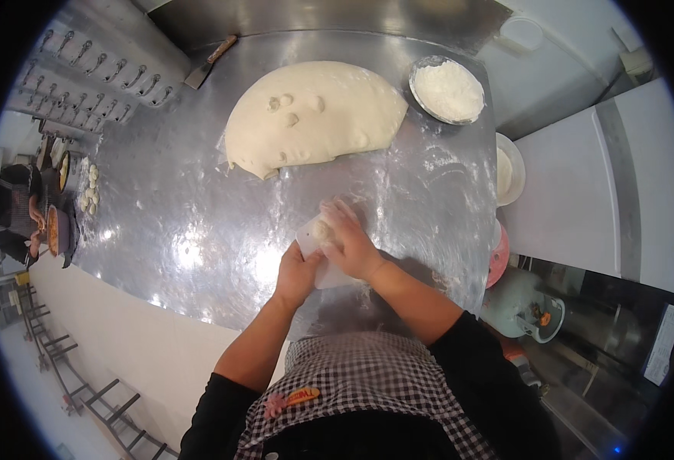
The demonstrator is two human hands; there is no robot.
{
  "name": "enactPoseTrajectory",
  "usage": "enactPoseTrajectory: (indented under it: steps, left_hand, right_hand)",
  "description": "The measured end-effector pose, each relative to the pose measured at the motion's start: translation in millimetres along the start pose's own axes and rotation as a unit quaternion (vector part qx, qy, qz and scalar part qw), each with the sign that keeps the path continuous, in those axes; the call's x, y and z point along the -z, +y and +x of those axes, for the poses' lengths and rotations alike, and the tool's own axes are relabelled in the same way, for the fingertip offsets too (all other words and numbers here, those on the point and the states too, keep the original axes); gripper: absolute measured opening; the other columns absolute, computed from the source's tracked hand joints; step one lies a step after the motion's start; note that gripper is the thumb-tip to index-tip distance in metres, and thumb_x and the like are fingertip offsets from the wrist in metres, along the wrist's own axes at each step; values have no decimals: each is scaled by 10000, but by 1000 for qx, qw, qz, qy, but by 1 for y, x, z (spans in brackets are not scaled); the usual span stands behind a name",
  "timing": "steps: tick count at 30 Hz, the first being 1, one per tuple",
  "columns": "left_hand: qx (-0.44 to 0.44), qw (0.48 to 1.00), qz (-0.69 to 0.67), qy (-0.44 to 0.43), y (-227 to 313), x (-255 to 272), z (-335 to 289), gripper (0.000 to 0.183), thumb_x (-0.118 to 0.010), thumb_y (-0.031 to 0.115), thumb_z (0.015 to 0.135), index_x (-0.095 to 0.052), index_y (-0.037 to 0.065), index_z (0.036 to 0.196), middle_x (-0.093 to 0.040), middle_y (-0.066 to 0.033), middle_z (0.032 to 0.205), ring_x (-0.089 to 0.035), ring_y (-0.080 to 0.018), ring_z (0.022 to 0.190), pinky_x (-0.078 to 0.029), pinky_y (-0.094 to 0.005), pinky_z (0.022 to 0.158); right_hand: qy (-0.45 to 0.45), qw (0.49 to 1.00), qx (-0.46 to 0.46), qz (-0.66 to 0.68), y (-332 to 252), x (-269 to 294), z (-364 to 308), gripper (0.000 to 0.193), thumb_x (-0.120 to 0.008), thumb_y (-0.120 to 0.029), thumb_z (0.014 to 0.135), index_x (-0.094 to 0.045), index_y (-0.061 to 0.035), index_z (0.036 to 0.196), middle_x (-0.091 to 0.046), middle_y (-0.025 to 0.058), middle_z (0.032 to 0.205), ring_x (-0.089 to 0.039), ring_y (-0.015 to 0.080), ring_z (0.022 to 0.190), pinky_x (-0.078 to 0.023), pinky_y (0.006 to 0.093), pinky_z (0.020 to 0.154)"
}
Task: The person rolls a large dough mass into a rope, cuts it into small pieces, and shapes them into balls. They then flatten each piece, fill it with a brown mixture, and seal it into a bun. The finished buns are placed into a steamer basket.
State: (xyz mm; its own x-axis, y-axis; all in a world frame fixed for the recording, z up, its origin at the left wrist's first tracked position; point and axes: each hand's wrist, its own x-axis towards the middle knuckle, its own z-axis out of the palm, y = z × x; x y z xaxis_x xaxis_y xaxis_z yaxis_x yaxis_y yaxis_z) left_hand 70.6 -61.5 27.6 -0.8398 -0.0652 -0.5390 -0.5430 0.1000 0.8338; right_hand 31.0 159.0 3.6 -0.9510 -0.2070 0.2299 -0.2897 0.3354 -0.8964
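Note:
Close to the near edge of the steel worktop, my left hand (297,274) grips a white plastic dough scraper (306,241). My right hand (357,250) is curled over the scraper's other side, its thumb and fingers around a small sticky lump of dough (321,231) on the blade. Flour whitens the right fingers. Beyond both hands lies a large, smooth slab of dough (329,115), with several small dough scraps on top and a ragged near edge. Part of the scraper is hidden under my right hand.
The floury steel worktop (176,184) carries a bowl of flour (449,90) at far right and a wooden-handled metal scraper (211,61) at far left. Small dough pieces (90,190) lie at the left edge, near another person (21,203). A gas cylinder (517,303) stands at right.

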Motion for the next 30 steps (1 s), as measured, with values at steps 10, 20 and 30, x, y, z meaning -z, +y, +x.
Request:
enactPoseTrajectory:
  steps: [10,20,30]
  left_hand:
    - [36,989,124,73,-19,37,-51,360,-661,236,943,-625,-62,1144,-711,-187,1021,-687,-236,911,-542,-364,776]
    - [-334,833,434,-80,23,101,-107,188,-618,59,916,-686,44,1091,-715,-147,1032,-697,-247,895,-560,-378,760]
    - [-420,665,541,-299,12,-11,-55,378,-601,108,811,-577,-36,1160,-572,-146,1080,-607,-357,1055,-542,-445,754]
  right_hand:
    - [0,993,38,-114,-42,-47,-38,604,-586,-92,865,-427,16,1437,-460,253,1456,-413,435,1372,-318,504,1154]
    - [140,978,7,-155,9,39,-8,432,-546,-59,889,-542,7,1316,-544,215,1384,-457,407,1340,-331,490,1146]
    - [-14,991,43,-127,17,-24,25,418,-559,-34,845,-598,9,1258,-623,219,1282,-540,420,1258,-354,494,1139]
